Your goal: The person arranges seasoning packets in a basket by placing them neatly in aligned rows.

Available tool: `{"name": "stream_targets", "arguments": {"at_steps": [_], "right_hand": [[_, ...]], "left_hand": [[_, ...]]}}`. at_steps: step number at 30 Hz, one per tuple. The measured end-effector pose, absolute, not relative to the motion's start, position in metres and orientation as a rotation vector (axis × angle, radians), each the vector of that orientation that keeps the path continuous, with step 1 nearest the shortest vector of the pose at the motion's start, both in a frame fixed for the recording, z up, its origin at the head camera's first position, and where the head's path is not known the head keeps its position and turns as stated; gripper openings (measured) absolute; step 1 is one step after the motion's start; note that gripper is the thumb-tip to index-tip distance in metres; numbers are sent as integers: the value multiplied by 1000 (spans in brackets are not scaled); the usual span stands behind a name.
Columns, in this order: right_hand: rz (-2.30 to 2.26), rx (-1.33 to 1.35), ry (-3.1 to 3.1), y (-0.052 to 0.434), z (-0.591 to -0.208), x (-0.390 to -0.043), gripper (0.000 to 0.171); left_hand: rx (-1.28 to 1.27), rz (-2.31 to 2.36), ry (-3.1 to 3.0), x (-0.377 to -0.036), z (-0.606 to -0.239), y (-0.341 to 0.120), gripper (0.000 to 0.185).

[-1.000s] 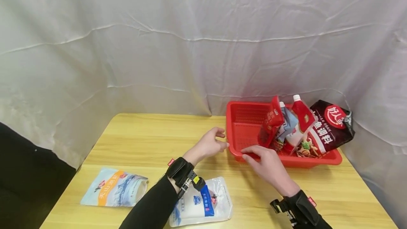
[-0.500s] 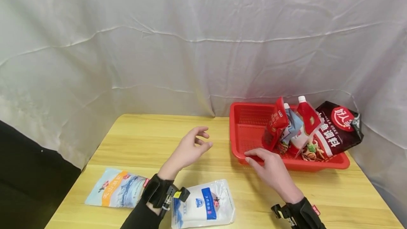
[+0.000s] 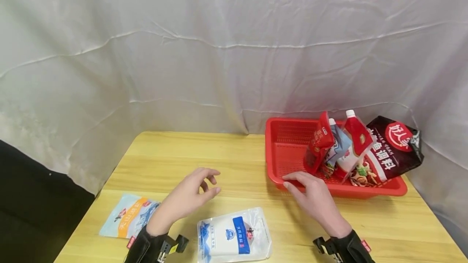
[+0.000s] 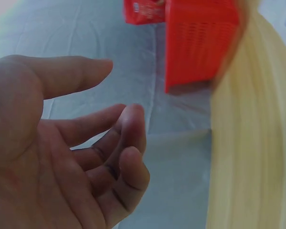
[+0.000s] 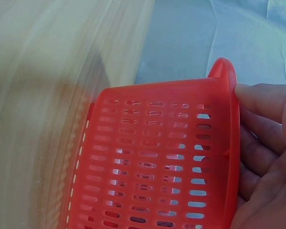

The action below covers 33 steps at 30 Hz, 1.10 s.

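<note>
My left hand [image 3: 188, 196] is in the air above the table, left of the white-and-blue salt pouch [image 3: 226, 236]. Its fingers are loosely curled with nothing between them, as the left wrist view also shows. Below it and farther left lies a light blue pouch with an orange band [image 3: 128, 216], partly hidden by the wrist. My right hand [image 3: 316, 200] holds the near-left rim of a red plastic basket [image 3: 287, 149], thumb against the edge in the right wrist view. Inside stand a red pouch [image 3: 319, 143], a blue-grey spout pouch [image 3: 339, 145] and a red-and-white spout pouch [image 3: 358, 135].
A black fish-seasoning bag [image 3: 393, 145] leans out over the basket's right end. The wooden table [image 3: 190, 149] carries everything. Grey cloth [image 3: 219, 76] hangs behind and at the sides. Black cloth [image 3: 33, 206] is at the far left.
My left hand has moved away from the basket's left side, leftward and toward me. The right hand has stayed on the rim. The view has shifted slightly.
</note>
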State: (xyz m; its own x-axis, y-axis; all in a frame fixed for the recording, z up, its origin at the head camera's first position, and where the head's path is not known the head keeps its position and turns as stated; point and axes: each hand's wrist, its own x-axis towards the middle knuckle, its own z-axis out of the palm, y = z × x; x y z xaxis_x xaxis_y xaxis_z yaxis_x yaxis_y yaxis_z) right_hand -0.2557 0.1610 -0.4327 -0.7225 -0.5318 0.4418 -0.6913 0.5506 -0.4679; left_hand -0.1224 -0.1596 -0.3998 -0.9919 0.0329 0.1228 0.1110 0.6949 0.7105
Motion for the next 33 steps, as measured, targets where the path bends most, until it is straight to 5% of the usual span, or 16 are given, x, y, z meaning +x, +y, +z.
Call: {"name": "stream_targets", "arguments": {"at_steps": [33], "right_hand": [[918, 1026, -2510, 161, -434, -254, 18]], "left_hand": [[-109, -1092, -3232, -89, -458, -151, 74]]}}
